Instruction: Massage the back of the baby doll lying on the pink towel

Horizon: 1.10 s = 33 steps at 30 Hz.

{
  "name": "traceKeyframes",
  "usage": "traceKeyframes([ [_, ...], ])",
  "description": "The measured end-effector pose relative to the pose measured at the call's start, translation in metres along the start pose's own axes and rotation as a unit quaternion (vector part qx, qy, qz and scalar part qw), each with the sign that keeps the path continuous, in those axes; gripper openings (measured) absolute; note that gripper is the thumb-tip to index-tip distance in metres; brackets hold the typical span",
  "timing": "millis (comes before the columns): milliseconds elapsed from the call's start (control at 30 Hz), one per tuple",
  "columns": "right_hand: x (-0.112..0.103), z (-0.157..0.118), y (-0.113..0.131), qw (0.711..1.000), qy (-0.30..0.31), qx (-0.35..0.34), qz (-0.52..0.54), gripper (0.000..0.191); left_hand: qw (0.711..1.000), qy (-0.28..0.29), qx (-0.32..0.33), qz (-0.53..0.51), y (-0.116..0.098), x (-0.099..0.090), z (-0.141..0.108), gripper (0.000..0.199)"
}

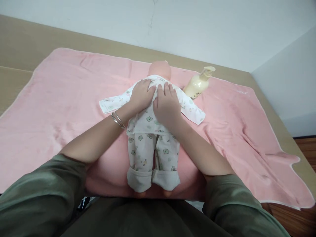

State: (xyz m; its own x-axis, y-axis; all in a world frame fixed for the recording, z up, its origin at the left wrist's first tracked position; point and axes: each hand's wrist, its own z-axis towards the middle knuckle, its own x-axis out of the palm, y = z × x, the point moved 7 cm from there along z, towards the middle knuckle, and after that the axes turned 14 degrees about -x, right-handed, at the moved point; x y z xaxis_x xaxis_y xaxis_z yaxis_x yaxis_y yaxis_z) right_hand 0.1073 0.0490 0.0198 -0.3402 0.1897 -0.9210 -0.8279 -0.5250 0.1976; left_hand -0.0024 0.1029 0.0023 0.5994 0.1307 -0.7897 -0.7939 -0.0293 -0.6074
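Observation:
A baby doll (159,69) lies stretched out on a pink blanket, its bare head toward the wall. It wears a white printed shirt (148,123) and matching trousers (142,149) with turned-up cuffs; the feet barely show below them. My left hand (141,95) is on the shirt's upper left part near the neck, fingers bent in and closed on the cloth. Flat on the right side of the shirt rests my right hand (168,103), its fingers stretched out. Both sleeves spread outward and no doll hands show.
A pale yellow pump bottle (197,84) stands just beyond the right sleeve. The pink blanket (81,89) has folds at the right and covers much of the wooden surface (22,34). A white wall (209,29) rises behind.

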Motion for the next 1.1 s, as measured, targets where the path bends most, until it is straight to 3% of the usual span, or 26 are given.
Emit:
traceKeyframes([
  [100, 0.004, 0.005, -0.005, 0.999, 0.006, -0.018, 0.035, 0.062, 0.999, -0.023, -0.003, -0.025, 0.003, 0.001, 0.0, 0.054],
  [267, 0.005, 0.022, -0.049, 0.995, 0.04, 0.025, 0.088, 0.064, 0.999, -0.043, 0.006, -0.03, 0.004, 0.004, -0.003, 0.05],
  [333, 0.0, 0.023, -0.056, 0.994, 0.049, 0.032, 0.088, 0.063, 0.998, -0.046, 0.006, -0.031, 0.004, 0.004, -0.003, 0.05],
  [433, -0.011, 0.018, -0.044, 0.995, 0.049, 0.001, 0.082, 0.062, 0.998, -0.048, 0.0, -0.047, 0.005, 0.002, -0.005, 0.049],
  [533, -0.023, 0.014, -0.024, 0.997, -0.003, -0.034, 0.067, 0.063, 0.996, -0.048, -0.007, -0.081, 0.007, 0.001, -0.005, 0.046],
  [633, -0.019, 0.013, -0.013, 0.999, 0.0, -0.027, 0.043, 0.06, 0.992, -0.051, -0.003, -0.115, 0.009, 0.001, -0.004, 0.043],
  [767, -0.011, 0.012, -0.017, 0.997, 0.063, -0.005, 0.033, 0.057, 0.99, -0.052, 0.002, -0.127, 0.009, 0.003, -0.003, 0.044],
  [967, -0.03, 0.01, -0.027, 0.999, -0.025, -0.001, 0.046, 0.057, 0.992, -0.043, -0.001, -0.116, 0.007, 0.003, -0.003, 0.047],
  [1100, -0.008, 0.013, -0.023, 0.998, 0.023, -0.006, 0.056, 0.058, 0.992, -0.05, 0.001, -0.119, 0.008, 0.003, -0.004, 0.046],
])
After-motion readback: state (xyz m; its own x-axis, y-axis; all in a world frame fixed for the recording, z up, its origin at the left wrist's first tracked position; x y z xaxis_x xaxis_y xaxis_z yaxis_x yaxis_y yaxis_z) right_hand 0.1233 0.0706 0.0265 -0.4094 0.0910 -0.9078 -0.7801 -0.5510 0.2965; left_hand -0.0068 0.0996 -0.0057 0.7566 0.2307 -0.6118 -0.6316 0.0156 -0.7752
